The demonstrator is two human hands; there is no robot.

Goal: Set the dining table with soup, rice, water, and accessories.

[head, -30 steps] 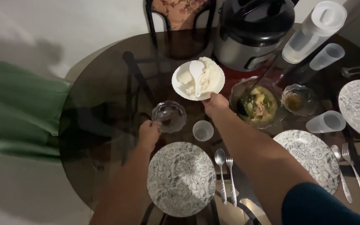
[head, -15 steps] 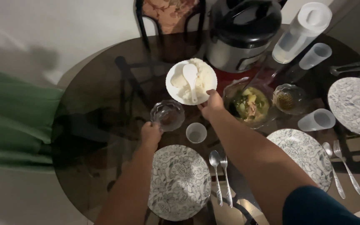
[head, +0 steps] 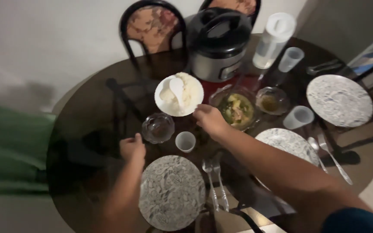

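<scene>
My right hand (head: 209,119) holds the near rim of a white plate of rice (head: 178,95) with a white spoon lying on top, over the round dark glass table (head: 87,112). My left hand (head: 132,148) hovers with fingers loosely curled just left of a small clear glass bowl (head: 158,127), apart from it. A patterned plate (head: 172,191) lies under my left forearm, and a small frosted cup (head: 185,140) stands between my two hands.
A rice cooker (head: 217,43) and clear pitcher (head: 273,39) stand at the back. A glass bowl of stew (head: 236,109), a small sauce bowl (head: 272,101), two tumblers, two more patterned plates and spoon-and-fork pairs (head: 213,181) fill the right. Chairs stand behind.
My left hand has let go of the small glass bowl and drawn back to the left. My right hand still holds the rice plate. The camera view has shifted right and upward.
</scene>
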